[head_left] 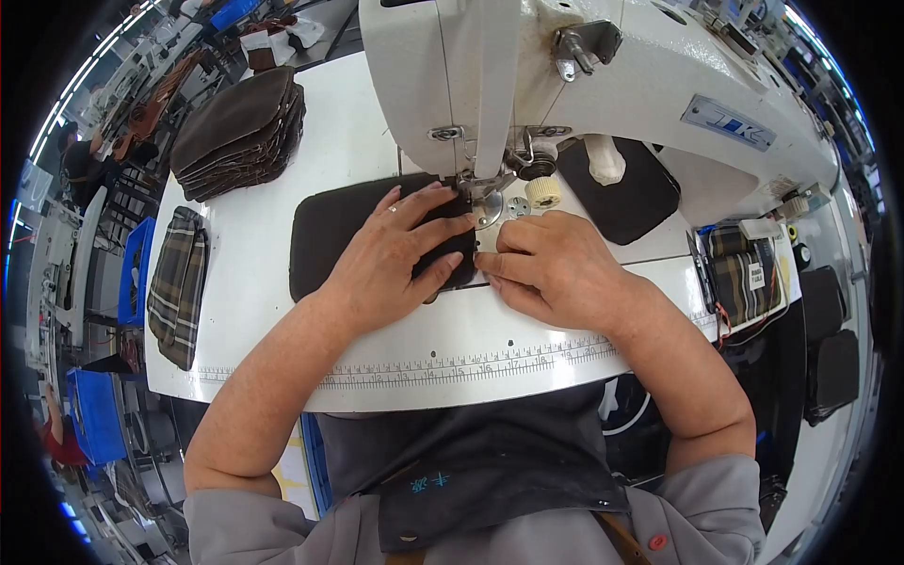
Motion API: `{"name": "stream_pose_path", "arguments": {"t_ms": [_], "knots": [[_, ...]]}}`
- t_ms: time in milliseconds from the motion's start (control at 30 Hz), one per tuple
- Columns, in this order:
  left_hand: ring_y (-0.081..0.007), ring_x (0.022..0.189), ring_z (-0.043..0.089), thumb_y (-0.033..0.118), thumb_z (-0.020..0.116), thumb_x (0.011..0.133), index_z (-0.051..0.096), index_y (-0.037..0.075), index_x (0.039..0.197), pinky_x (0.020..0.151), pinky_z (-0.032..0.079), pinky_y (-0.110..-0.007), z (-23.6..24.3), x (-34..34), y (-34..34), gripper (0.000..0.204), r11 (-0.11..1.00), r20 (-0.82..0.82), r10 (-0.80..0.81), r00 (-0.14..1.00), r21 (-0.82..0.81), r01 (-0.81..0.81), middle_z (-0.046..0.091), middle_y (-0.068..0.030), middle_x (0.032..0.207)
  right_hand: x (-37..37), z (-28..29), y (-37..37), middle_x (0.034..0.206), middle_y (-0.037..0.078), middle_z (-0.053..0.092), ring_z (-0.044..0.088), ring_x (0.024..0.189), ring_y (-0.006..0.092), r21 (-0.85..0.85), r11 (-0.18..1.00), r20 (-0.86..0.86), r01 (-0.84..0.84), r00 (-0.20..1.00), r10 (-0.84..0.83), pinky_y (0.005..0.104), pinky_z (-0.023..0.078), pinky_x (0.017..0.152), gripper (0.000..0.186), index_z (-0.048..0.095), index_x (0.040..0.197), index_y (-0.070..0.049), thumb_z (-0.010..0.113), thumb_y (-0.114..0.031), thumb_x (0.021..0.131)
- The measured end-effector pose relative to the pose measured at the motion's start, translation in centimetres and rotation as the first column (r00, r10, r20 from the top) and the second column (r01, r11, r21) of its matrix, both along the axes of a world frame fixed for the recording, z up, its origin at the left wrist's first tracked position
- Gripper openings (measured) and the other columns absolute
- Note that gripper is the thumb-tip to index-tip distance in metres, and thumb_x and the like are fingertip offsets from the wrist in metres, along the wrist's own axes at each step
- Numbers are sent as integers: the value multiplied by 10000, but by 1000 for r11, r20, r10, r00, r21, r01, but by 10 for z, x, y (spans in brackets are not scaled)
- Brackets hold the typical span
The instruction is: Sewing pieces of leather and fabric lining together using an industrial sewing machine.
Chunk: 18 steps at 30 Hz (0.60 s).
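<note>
A dark rounded-corner leather panel (pixel 330 221) lies flat on the white sewing table, its right edge by the needle and presser foot of a sewing machine (pixel 485 184). Spread over the panel's right part is my left hand (pixel 400 240), fingers apart and pressing down, a ring on one finger. My right hand (pixel 556 268) is at the panel's right edge, just in front of the presser foot. Its fingers are curled, with thumb and forefinger tips pinching the edge. A pale yellow knurled knob (pixel 542 193) sits right behind this hand.
A stack of dark leather panels (pixel 240 132) stands at the back left. Folded plaid cloth (pixel 177 287) lies at the left edge. Another dark panel (pixel 621 193) rests under the machine arm. Plaid pieces and tools (pixel 739 273) are at the right. A printed ruler (pixel 452 374) runs along the front.
</note>
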State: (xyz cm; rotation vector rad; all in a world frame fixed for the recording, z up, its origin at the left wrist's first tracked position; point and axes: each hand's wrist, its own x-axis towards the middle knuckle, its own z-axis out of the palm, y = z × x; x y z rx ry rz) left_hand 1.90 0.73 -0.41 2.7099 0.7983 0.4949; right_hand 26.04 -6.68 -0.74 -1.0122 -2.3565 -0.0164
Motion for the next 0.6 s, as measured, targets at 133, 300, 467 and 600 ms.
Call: {"name": "stream_pose_path", "arguments": {"t_ms": [133, 300, 467, 600], "knots": [[-355, 1426, 501, 167, 699, 951, 716, 136, 1323, 1246, 313, -555, -1, -4, 11, 373, 999, 16, -29, 999, -16, 29, 574, -142, 1468, -1, -2, 0, 817, 50, 601, 666, 771, 254, 7, 1000, 11, 26, 1000, -26, 414, 517, 651, 127, 742, 947, -76, 743, -149, 843], [-298, 1340, 603, 46, 704, 916, 742, 123, 1278, 1210, 401, -516, -4, -12, 6, 372, 984, 60, -169, 984, -39, 172, 656, -81, 1397, 0, -3, -1, 798, 40, 598, 658, 744, 237, 41, 999, 30, 24, 999, -25, 392, 509, 636, 136, 749, 944, -86, 754, -160, 830], [-275, 1332, 619, 45, 716, 906, 738, 109, 1277, 1200, 424, -508, 3, -16, -4, 377, 979, 20, -205, 979, 16, 204, 663, -79, 1399, 3, -4, 0, 807, 33, 600, 652, 740, 231, 48, 999, 25, 8, 1000, -10, 391, 504, 632, 145, 751, 944, -92, 763, -163, 819], [-279, 1346, 608, 52, 725, 905, 737, 102, 1277, 1208, 416, -505, 2, -18, -1, 376, 973, 18, -228, 973, 44, 227, 651, -81, 1418, 4, -2, 2, 855, 35, 617, 652, 773, 245, 5, 1000, -31, 22, 999, -22, 408, 505, 656, 153, 760, 956, -95, 762, -152, 813]]}}
